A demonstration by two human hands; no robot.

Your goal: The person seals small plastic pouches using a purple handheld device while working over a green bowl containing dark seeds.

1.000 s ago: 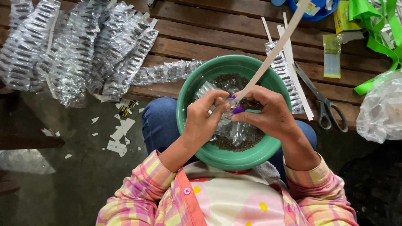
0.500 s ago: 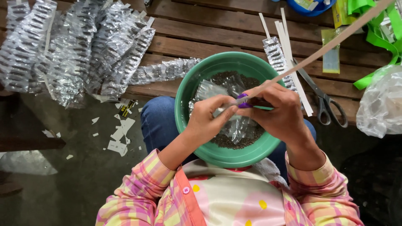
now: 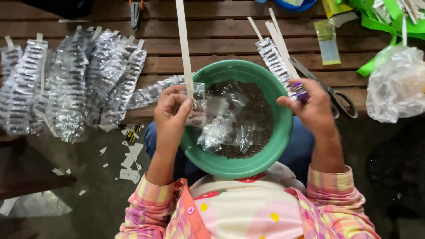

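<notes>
From where I watch, my left hand (image 3: 171, 108) pinches the lower end of a long pale strip (image 3: 183, 48) that stands up and away over the wooden surface (image 3: 212, 31), with a small clear packet (image 3: 197, 90) at the pinch point. My right hand (image 3: 312, 104) is closed around a small purple tool (image 3: 301, 93), held beside the rim of the green bowl (image 3: 270, 152) resting on my lap. The bowl holds dark, fine grains (image 3: 256, 115) and several loose clear bags (image 3: 221, 128). I judge the work well along: a large heap of filled packet strips (image 3: 66, 84) lies at the left, and another filled strip (image 3: 274, 64) lies by the scissors (image 3: 330, 93). Still, much grain remains in the bowl, and the strip in hand carries only one packet as far as I can tell, so plenty seems left.
</notes>
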